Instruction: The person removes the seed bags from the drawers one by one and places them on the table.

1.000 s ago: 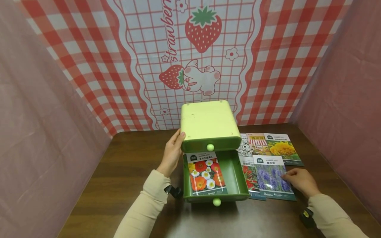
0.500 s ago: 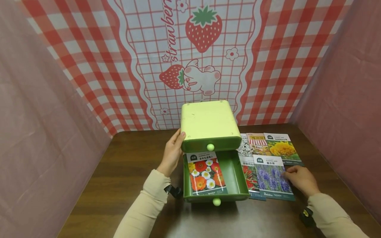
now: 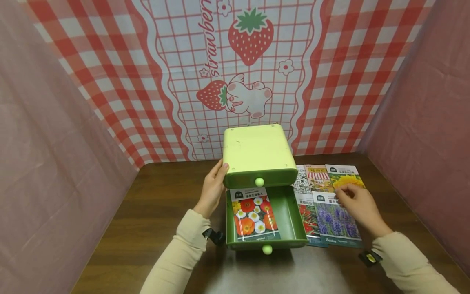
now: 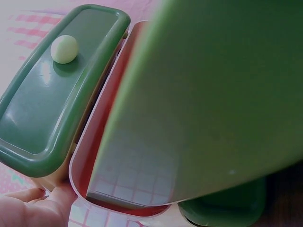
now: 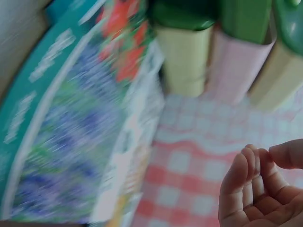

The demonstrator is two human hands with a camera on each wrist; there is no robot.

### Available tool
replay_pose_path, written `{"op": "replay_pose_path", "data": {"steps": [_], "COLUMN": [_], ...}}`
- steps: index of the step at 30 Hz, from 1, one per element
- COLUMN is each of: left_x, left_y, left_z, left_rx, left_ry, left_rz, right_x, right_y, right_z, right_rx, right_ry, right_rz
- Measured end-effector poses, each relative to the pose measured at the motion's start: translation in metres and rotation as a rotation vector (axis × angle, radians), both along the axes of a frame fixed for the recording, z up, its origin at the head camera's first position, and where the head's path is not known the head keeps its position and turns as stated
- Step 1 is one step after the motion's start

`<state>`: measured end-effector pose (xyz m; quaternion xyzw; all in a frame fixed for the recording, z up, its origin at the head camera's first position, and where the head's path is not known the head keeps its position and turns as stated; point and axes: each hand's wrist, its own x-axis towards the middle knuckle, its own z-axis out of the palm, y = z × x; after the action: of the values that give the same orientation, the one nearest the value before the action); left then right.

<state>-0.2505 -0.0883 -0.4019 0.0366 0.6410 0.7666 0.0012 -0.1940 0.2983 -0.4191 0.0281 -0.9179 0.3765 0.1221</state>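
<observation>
A drawer box (image 3: 258, 149) with a pale yellow top stands mid-table, its top drawer closed. Below that, a green drawer (image 3: 290, 212) is pulled out, with a poppy seed packet (image 3: 253, 214) lying in its left part. My left hand (image 3: 211, 190) rests against the left side of the box, fingertips at the upper front corner. Over the packets on the right is my right hand (image 3: 361, 208), holding nothing, fingers bent and thumb close to them. It overlaps the upper right of the lavender seed packet (image 3: 338, 222) and part of the yellow-flower seed packet (image 3: 346, 169).
Beside the box lie a red-flower packet (image 3: 308, 216), a white-flower packet (image 3: 302, 181) and one with a striped awning (image 3: 318, 179), partly overlapping each other. A checked strawberry cloth (image 3: 253, 94) hangs behind the brown table (image 3: 147, 232). Pink curtains (image 3: 422, 122) flank it.
My right hand has left the lavender packet's right edge and moved up and slightly left over the packets. The lavender packet stays in place. My left hand has not moved.
</observation>
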Motion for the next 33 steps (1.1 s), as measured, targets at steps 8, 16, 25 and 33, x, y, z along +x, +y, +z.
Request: {"op": "replay_pose_path", "data": {"steps": [8,16,25,33], "left_x": [0.000,0.000,-0.001,-0.001], "left_y": [0.000,-0.001,-0.001,-0.001], "left_z": [-0.001,0.000,-0.001,-0.001], "left_rx": [-0.002,-0.005,-0.003,0.001], "left_ry": [0.001,-0.003,-0.008,0.000], "left_rz": [-0.005,-0.002,-0.005,0.000], "right_x": [0.007,0.007,0.002,-0.004], "right_y": [-0.058,-0.110,-0.143,-0.150], "right_z": [0.027,0.028,0.017,0.014], "right_rx": [-0.001,0.034,0.293,0.388], "right_ry": [0.010,-0.073,-0.168,-0.207], "right_rz": [0.176,0.365,0.462,0.521]}}
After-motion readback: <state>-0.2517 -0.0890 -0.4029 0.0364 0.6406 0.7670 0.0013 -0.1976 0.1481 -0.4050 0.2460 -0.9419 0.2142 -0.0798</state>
